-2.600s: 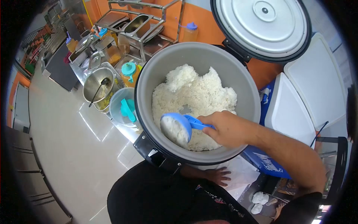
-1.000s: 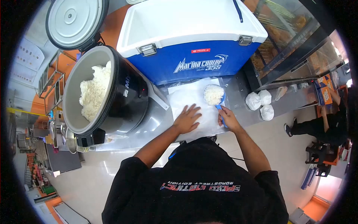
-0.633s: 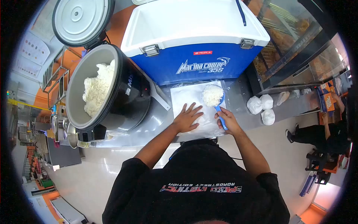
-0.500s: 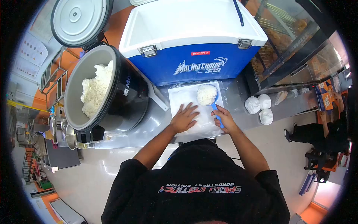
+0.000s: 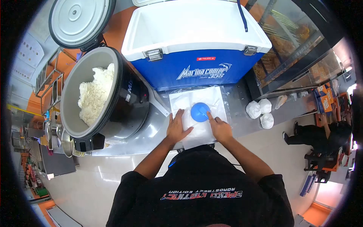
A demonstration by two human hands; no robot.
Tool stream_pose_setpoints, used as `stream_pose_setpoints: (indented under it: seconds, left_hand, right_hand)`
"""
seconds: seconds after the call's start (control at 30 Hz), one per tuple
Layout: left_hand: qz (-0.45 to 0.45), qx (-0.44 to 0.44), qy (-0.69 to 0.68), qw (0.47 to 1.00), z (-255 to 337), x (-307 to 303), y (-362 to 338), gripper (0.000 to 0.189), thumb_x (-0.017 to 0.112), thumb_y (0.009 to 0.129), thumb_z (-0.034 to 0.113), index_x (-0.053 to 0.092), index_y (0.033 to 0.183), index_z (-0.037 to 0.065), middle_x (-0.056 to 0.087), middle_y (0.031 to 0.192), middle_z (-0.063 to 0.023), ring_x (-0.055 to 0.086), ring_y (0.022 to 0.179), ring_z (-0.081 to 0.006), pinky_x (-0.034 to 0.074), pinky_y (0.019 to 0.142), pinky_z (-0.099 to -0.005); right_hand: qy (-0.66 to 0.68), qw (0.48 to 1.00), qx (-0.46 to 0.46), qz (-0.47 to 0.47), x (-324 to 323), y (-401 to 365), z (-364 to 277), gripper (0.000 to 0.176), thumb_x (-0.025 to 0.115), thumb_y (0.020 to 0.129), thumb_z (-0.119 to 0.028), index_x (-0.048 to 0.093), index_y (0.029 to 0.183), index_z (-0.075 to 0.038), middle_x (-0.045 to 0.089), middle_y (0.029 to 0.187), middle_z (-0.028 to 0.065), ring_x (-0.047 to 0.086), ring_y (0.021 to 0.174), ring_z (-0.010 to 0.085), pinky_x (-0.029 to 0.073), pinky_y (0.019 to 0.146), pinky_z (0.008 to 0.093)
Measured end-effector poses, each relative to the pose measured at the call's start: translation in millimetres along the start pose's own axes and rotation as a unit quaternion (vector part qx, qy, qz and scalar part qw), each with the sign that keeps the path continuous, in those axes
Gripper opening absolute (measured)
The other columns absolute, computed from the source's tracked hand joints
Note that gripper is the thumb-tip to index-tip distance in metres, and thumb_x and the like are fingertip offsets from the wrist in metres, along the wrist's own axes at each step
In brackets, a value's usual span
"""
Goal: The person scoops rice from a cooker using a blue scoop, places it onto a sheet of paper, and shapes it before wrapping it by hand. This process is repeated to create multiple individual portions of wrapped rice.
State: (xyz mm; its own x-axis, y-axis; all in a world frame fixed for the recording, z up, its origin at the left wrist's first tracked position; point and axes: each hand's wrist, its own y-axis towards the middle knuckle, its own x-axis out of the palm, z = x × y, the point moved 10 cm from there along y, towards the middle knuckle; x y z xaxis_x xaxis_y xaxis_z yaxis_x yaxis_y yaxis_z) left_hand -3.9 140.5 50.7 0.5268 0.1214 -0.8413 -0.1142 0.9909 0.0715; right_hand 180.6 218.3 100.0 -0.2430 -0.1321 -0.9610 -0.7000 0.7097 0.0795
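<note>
A blue scoop (image 5: 199, 112) is turned upside down on a stack of white paper sheets (image 5: 189, 97), its round cup facing down. Any rice beneath the cup is hidden. My right hand (image 5: 220, 129) is closed around the scoop's handle at the right of the paper. At the left edge of the sheets, my left hand (image 5: 176, 128) lies spread with fingers apart, holding nothing. Left of it stands a black rice cooker (image 5: 130, 102), lid up, with a mass of white rice (image 5: 95, 96) inside.
Behind the paper stands a blue and white cooler box (image 5: 196, 72). Several white wrapped bundles (image 5: 260, 109) sit to the right on the steel counter (image 5: 151, 132), beside a glass display case (image 5: 291, 49). A person in dark clothes (image 5: 321, 136) is at the far right.
The scoop was upright with rice showing in it; now it is flipped over onto the paper, lower and further left. My left hand has shifted left toward the paper's edge.
</note>
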Motion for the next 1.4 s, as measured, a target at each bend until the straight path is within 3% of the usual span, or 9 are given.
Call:
stream_pose_setpoints:
  seconds: [0.2,0.3,0.4,0.47,0.6,0.7,0.87,1.1,1.4]
  left_hand:
    - [0.028,-0.012,-0.011,0.999,7,-10,3,0.086,0.071,0.09,0.04,0.03,0.154,0.0,0.037,0.157,-0.0219,0.031,0.152,-0.0383,0.019,0.122,-0.0635]
    - [0.021,-0.067,0.016,0.997,1,-13,20,0.07,0.062,0.094,0.021,0.032,0.155,0.004,0.036,0.158,-0.0221,0.031,0.151,-0.036,0.023,0.122,-0.0611]
    - [0.073,0.007,-0.038,0.997,5,-28,47,0.066,0.055,0.093,0.005,0.032,0.155,0.004,0.042,0.153,-0.0231,0.038,0.147,-0.0373,0.03,0.12,-0.0586]
    - [0.014,-0.007,-0.098,0.995,-18,-4,64,0.067,0.054,0.091,-0.002,0.034,0.154,0.003,0.048,0.149,-0.0237,0.046,0.14,-0.039,0.034,0.118,-0.056]
    - [0.0,0.018,-0.028,0.999,-16,-18,73,0.058,0.053,0.084,-0.007,0.057,0.141,0.006,0.056,0.146,-0.0125,0.052,0.134,-0.0357,0.044,0.106,-0.0537]
    - [0.024,0.001,-0.042,0.999,-27,-17,80,0.052,0.054,0.084,-0.006,0.064,0.133,0.01,0.06,0.141,-0.0069,0.054,0.132,-0.0319,0.046,0.103,-0.051]
    - [-0.044,0.02,0.0,0.999,-23,-13,86,0.054,0.061,0.09,0.003,0.062,0.141,0.02,0.055,0.141,-0.0045,0.05,0.132,-0.0294,0.046,0.103,-0.0515]
    - [-0.098,-0.022,0.058,0.993,-23,-4,95,0.061,0.065,0.092,0.008,0.057,0.148,0.033,0.048,0.142,-0.002,0.045,0.131,-0.0259,0.043,0.105,-0.0494]
    - [-0.113,-0.023,0.099,0.988,-18,-6,97,0.063,0.067,0.094,0.013,0.053,0.152,0.032,0.048,0.14,-0.0054,0.047,0.128,-0.028,0.044,0.106,-0.0458]
  right_hand:
    - [-0.036,0.998,0.029,-0.04,7,-9,1,0.067,0.061,0.093,-0.013,0.043,0.156,-0.025,0.067,0.091,0.0115,0.07,0.065,0.0347,0.059,0.061,0.0489]
    - [-0.044,0.997,0.029,-0.05,2,-3,0,0.069,0.058,0.093,-0.01,0.041,0.158,-0.024,0.066,0.09,0.0124,0.07,0.067,0.0341,0.059,0.061,0.0475]
    - [0.045,0.997,0.037,-0.06,-2,1,1,0.064,0.059,0.095,-0.013,0.041,0.157,-0.021,0.068,0.086,0.0163,0.069,0.069,0.0389,0.058,0.064,0.0517]
    - [0.133,0.99,0.046,-0.029,-14,4,1,0.059,0.059,0.097,-0.016,0.043,0.154,-0.017,0.068,0.082,0.0202,0.068,0.07,0.0437,0.055,0.069,0.055]
    - [0.18,0.98,0.081,-0.019,-37,5,-6,0.058,0.059,0.096,-0.015,0.044,0.152,-0.014,0.068,0.083,0.0229,0.068,0.074,0.0443,0.054,0.071,0.0559]
    - [0.228,0.969,0.089,0.028,-45,20,-4,0.057,0.057,0.097,-0.015,0.044,0.152,-0.014,0.068,0.085,0.025,0.068,0.078,0.0446,0.054,0.073,0.0571]
    - [0.07,0.99,0.066,-0.105,-12,42,-6,0.058,0.054,0.099,-0.019,0.04,0.155,-0.01,0.07,0.089,0.0245,0.07,0.081,0.0445,0.057,0.076,0.0556]
    - [0.019,0.978,0.065,-0.199,-17,24,-11,0.06,0.052,0.099,-0.016,0.037,0.156,-0.009,0.071,0.093,0.024,0.072,0.087,0.0441,0.058,0.078,0.0551]
    - [0.009,0.971,0.062,-0.233,19,-14,10,0.078,0.047,0.095,-0.005,0.017,0.165,-0.023,0.068,0.111,0.0247,0.072,0.089,0.0444,0.058,0.082,0.0548]
